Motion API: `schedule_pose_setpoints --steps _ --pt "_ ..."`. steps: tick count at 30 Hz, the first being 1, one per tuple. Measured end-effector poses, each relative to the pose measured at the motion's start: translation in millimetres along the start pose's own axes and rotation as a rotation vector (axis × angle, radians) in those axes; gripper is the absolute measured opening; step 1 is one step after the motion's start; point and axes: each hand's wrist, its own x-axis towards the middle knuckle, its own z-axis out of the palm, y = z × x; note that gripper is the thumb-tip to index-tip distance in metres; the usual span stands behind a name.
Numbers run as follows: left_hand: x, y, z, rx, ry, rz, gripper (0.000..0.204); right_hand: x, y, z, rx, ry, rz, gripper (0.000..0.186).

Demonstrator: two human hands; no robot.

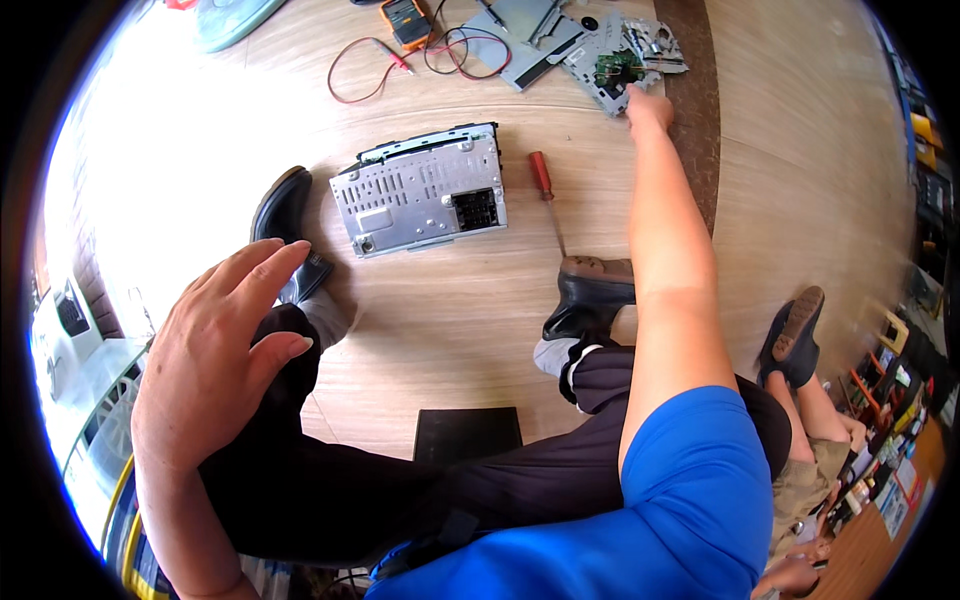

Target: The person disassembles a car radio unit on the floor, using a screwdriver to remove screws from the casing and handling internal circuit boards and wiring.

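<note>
My right arm reaches far forward, and my right hand (648, 108) is closed at the near edge of a disc-drive mechanism (597, 80), a metal frame with a green circuit board. Its fingertips show only in part. On the near left, my left hand (215, 350) is raised above my knee, fingers stretched out and thumb apart, holding nothing. Between my feet and the far parts lies a silver car stereo (415, 190) with slotted vents and a black connector socket. To its right, a screwdriver (542, 180) with a red handle lies with its tip near my right shoe.
An orange multimeter (406, 22) with red and black leads lies at the back, beside a flat metal cover (515, 45). A black flat box (468, 433) is on the floor between my legs. Another person's foot (795, 340) rests at the right, near cluttered shelves.
</note>
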Motion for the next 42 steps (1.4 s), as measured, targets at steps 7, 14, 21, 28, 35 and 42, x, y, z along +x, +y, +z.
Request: schedule_pose_setpoints --steps 7,14,21,28,35,42 --pt "-5 -7 4 0.024 0.021 -0.025 0.06 6 -53 -34 0.498 -0.406 0.295 0.021" --pt "-3 -9 6 0.05 0.014 -0.025 0.06 17 -71 -41 0.623 -0.506 0.395 0.017" --pt "-1 -8 8 0.05 -0.001 -0.045 0.059 21 -62 -29 0.628 -0.571 0.322 0.016" --pt "3 -8 11 0.062 0.016 -0.015 0.059 10 23 -28 0.001 -0.273 -0.145 0.02" --pt "-3 -8 8 0.061 -0.006 -0.062 0.057 -43 34 -21 -0.222 -0.161 -0.458 0.024" --pt "-2 -10 10 0.097 0.032 -0.068 0.055 -42 23 -17 -0.564 -0.142 -0.546 0.02"
